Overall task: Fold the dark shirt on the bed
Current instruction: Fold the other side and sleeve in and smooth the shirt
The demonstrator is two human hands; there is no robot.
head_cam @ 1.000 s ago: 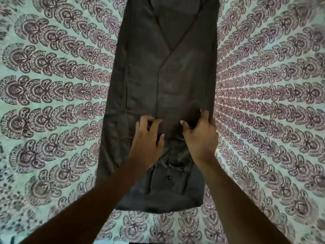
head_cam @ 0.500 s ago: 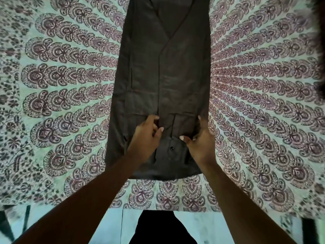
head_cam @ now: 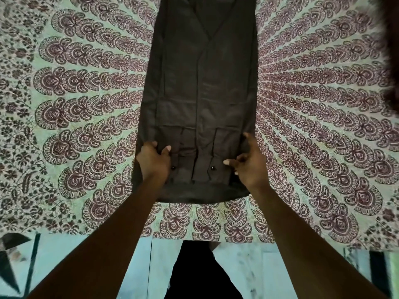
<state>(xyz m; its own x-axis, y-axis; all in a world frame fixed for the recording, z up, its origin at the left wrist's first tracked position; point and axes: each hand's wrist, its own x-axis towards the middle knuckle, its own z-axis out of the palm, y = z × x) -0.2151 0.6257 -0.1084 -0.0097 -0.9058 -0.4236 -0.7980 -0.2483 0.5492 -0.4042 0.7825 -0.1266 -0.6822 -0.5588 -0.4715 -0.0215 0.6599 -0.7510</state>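
Observation:
The dark shirt (head_cam: 200,93) lies flat on the bed as a long narrow strip, its sides folded inward, with two button cuffs showing near its near end. My left hand (head_cam: 153,160) pinches the strip's left edge close to the near end. My right hand (head_cam: 248,164) pinches the right edge at about the same height, thumb and fingers curled into the fabric. Both forearms reach in from the bottom of the head view.
A pale green bedspread (head_cam: 313,126) with maroon fan motifs covers the bed on all sides of the shirt. Its near edge (head_cam: 216,240) runs across the bottom, with a light blue floor (head_cam: 248,268) and my dark clothing below it.
My hands have moved apart from the strip's middle to its left and right edges and slid nearer the hem. The view has pulled back, so the bed's edge and floor show.

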